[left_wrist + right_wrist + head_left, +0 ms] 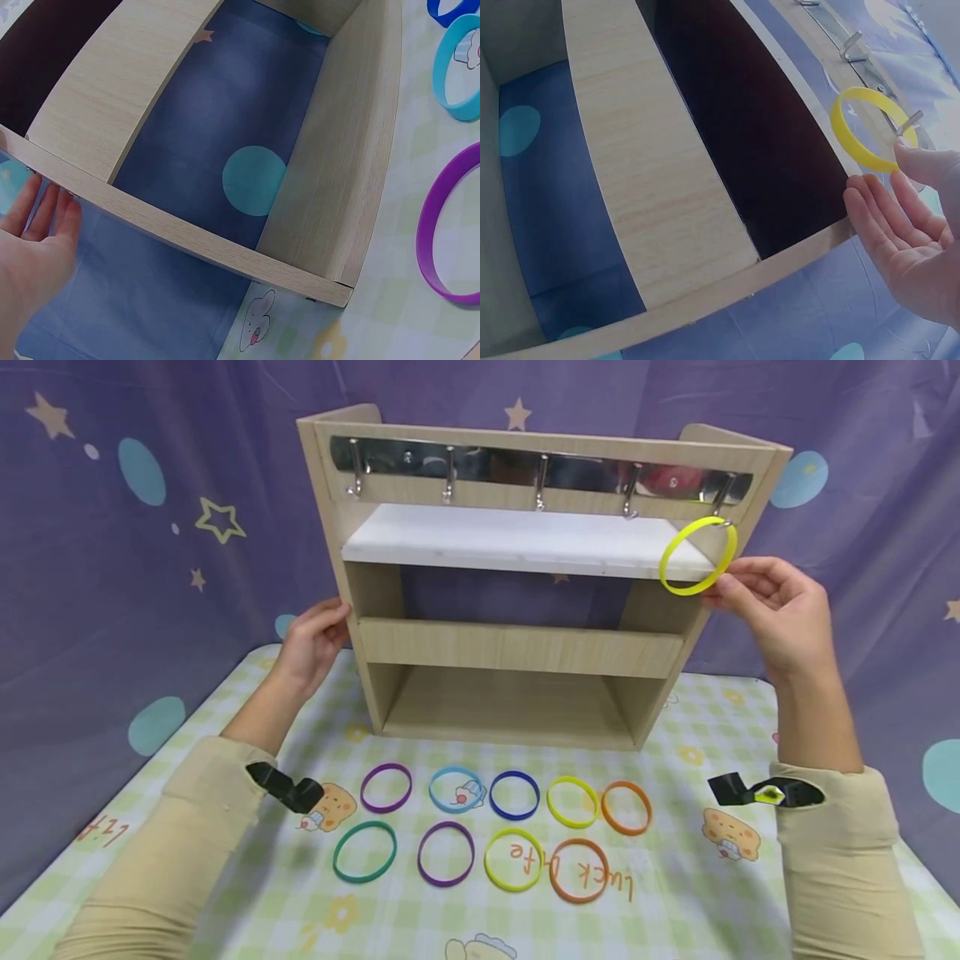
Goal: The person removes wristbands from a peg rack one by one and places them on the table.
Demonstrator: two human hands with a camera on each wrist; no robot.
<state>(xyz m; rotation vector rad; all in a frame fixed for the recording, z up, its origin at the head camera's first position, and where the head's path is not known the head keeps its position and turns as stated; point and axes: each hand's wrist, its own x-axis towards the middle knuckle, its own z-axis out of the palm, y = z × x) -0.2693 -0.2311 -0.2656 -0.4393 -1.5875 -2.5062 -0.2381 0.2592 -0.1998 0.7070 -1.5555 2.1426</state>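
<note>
My right hand (780, 610) pinches a yellow silicone wristband (667, 564) by its lower right side, between thumb and forefinger. The band's top overlaps the tip of the rightmost metal hook (724, 493) on the hook rail (495, 467). In the right wrist view, the hook's prong (911, 120) shows inside the yellow band (847, 142), just above the thumb. My left hand (311, 647) touches the left side panel of the wooden shelf unit (517, 647), fingertips at its outer face. The left wrist view has those fingers fairly straight along the panel (187, 232).
Two rows of wristbands lie on the checked tablecloth (675, 877) before the unit, among them a green one (337, 852), a light blue one (432, 793) and an orange one (648, 810). A white shelf board (517, 539) sits below the rail. A purple curtain (187, 568) hangs behind.
</note>
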